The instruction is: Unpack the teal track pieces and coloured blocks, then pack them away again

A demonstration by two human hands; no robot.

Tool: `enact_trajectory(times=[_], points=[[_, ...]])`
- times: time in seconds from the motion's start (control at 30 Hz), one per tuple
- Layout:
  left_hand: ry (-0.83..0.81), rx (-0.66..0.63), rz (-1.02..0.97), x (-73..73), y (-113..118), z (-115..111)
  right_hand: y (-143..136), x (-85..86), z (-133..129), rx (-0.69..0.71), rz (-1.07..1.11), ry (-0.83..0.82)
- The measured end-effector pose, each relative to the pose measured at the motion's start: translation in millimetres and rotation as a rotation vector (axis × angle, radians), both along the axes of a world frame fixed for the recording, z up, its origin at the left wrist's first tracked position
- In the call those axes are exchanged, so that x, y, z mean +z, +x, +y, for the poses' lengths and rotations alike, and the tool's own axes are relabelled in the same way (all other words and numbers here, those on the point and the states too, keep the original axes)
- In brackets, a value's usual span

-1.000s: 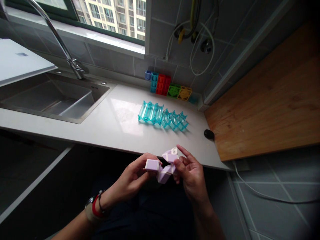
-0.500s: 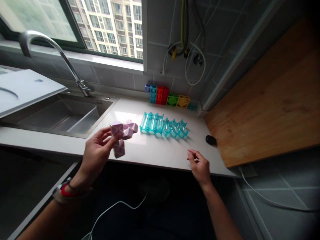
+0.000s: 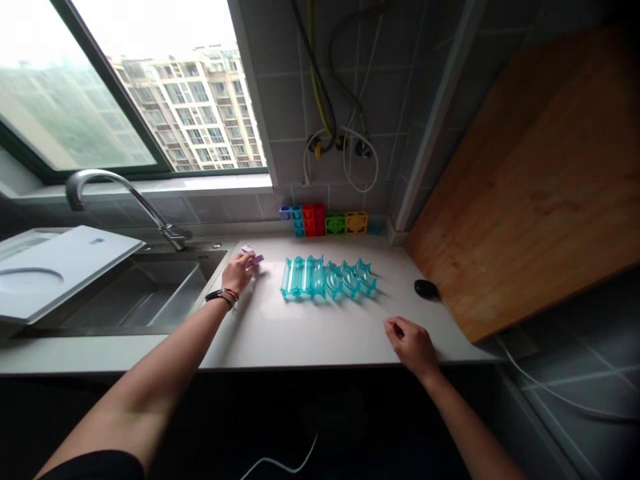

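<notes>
the left hand is holding a small pale-lilac, flat-faced, apparently plastic block piece at the left end of the glossy white countertop, beside the stainless-steel sink; its fingers are pinching narrowly and are hiding the middle of the piece, and whether it is touching the surface i cannot tell; the piece is probably weighing little, looking stiff and somewhat slick, so pinching opposite flat faces near the middle should be suiting it, while its edges could be chipping if it is dropping; the right hand is curling loosely near the front edge, thumb close to the fingers, with nothing showing in it; between the hands a row of translucent turquoise plastic pieces with curved hollows and pointed corners is lying, glinting; behind, opaque red, green and yellow plastic blocks with openings are standing against the grey tiled wall.
</notes>
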State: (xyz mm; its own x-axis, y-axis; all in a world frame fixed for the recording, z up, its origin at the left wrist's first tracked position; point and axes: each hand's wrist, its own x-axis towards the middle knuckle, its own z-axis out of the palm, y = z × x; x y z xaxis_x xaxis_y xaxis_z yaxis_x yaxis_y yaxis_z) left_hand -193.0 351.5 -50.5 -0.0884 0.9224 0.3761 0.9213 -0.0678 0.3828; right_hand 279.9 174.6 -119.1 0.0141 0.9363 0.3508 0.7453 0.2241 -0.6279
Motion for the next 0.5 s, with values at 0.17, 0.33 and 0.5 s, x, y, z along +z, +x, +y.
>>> enact_trajectory(times=[0.17,0.33,0.5], points=[[0.077,-0.028,-0.079,-4.5,17.7,4.9,-1.8,1.6,2.0,-0.018,-0.013,-0.017],[0.18,-0.105,-0.218,0.3,61.7,-81.4,-5.1,2.4,3.0,-0.047,-0.032,-0.057],[0.118,-0.212,-0.393,-12.0,126.6,-247.0,-9.1,17.8,3.3,-0.08,-0.077,-0.088]])
